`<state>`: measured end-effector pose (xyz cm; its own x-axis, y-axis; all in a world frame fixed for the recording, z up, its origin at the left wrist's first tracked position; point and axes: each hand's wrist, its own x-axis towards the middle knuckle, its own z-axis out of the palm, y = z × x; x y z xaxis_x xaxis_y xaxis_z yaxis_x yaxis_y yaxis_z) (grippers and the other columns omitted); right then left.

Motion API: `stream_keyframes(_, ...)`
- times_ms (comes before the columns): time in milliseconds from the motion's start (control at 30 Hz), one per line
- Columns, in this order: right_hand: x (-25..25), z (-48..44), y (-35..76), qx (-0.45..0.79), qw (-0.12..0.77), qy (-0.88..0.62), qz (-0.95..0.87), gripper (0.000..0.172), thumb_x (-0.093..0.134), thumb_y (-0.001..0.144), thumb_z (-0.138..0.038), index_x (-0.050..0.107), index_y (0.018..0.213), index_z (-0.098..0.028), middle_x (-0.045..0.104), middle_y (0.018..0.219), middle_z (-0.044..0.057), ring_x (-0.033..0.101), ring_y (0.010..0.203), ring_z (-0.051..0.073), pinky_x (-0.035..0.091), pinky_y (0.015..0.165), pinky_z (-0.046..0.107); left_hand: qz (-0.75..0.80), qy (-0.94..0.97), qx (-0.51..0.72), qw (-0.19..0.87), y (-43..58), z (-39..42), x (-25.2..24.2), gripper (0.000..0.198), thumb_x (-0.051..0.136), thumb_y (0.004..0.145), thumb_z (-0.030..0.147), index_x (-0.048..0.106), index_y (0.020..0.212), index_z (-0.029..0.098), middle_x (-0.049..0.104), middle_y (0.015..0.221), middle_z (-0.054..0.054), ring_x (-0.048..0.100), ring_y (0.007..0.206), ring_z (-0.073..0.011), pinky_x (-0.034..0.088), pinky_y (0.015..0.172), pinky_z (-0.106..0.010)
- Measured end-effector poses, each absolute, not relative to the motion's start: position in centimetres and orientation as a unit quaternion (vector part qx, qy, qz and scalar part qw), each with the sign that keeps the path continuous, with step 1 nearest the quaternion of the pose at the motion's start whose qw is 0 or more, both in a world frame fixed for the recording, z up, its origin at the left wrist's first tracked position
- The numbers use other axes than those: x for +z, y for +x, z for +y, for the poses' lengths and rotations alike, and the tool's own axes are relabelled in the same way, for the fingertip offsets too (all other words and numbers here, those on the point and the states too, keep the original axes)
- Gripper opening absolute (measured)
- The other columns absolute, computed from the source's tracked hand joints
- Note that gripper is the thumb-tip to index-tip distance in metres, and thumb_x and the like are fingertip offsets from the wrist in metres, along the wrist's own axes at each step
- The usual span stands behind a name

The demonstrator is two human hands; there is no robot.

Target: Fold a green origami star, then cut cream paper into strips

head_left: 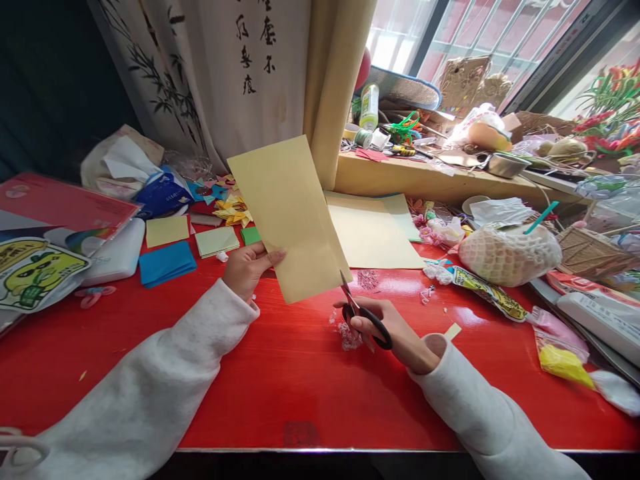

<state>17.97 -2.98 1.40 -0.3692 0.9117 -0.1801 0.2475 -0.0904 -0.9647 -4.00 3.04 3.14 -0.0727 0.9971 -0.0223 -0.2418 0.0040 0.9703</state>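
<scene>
Fingers (270, 256) of the left hand (245, 268) pinch the lower left edge of the yellow sheet (287, 213), raised at frame centre above the red surface (280, 373). The right hand (387, 330) grips the scissors (367, 319), blades slightly parted at the sheet's lower right corner.

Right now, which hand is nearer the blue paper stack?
Left. The left hand, holding the yellow sheet, is right of the blue stack, apart from it; the right hand, with the scissors, is farther right, beyond the sheet's corner.
</scene>
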Motion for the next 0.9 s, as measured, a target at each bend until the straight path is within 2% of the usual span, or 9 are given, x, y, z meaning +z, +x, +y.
stream_keyframes(233, 1.22, -2.8, 17.85, 0.563, 0.292, -0.478, -0.608, 0.047, 0.06, 0.068, -0.046, 0.056, 0.099, -0.011, 0.051, 0.062, -0.001, 0.043, 0.047, 0.006, 0.032, 0.044, 0.021, 0.46, 0.41, 0.573, 0.541, -3.87, 3.02, 3.28, 0.036, 0.074, 0.051, 0.028, 0.067, 0.083, 0.013, 0.068, 0.089, -0.007, 0.062, 0.08, -0.0236, 0.052, 0.055, -0.027)
stream_keyframes(467, 1.38, -2.98, 17.73, 0.567, 0.301, -0.483, -0.595, 0.042, 0.059, 0.069, -0.044, 0.055, 0.096, -0.012, 0.05, 0.06, -0.001, 0.044, 0.048, 0.007, 0.031, 0.044, 0.021, 0.455, 0.414, 0.571, 0.543, -4.06, 3.11, 2.99, 0.04, 0.075, 0.049, 0.031, 0.067, 0.084, 0.014, 0.068, 0.089, -0.008, 0.062, 0.082, -0.0255, 0.053, 0.059, -0.03)
stream_keyframes(700, 1.93, -3.17, 17.4, 0.582, 0.31, -0.471, -0.586, 0.039, 0.06, 0.069, -0.043, 0.054, 0.09, -0.012, 0.049, 0.061, -0.001, 0.045, 0.051, 0.009, 0.035, 0.047, 0.022, 0.445, 0.435, 0.565, 0.542, -4.42, 3.39, 2.52, 0.037, 0.073, 0.053, 0.032, 0.067, 0.086, 0.015, 0.068, 0.091, -0.007, 0.062, 0.082, -0.0239, 0.053, 0.061, -0.03)
stream_keyframes(900, 1.79, -3.26, 17.38, 0.576, 0.314, -0.486, -0.577, 0.038, 0.059, 0.069, -0.044, 0.054, 0.089, -0.011, 0.048, 0.057, -0.002, 0.038, 0.042, 0.005, 0.029, 0.04, 0.02, 0.455, 0.41, 0.584, 0.532, -4.31, 3.38, 3.04, 0.034, 0.074, 0.051, 0.031, 0.067, 0.08, 0.013, 0.069, 0.084, -0.007, 0.063, 0.076, -0.0222, 0.052, 0.056, -0.027)
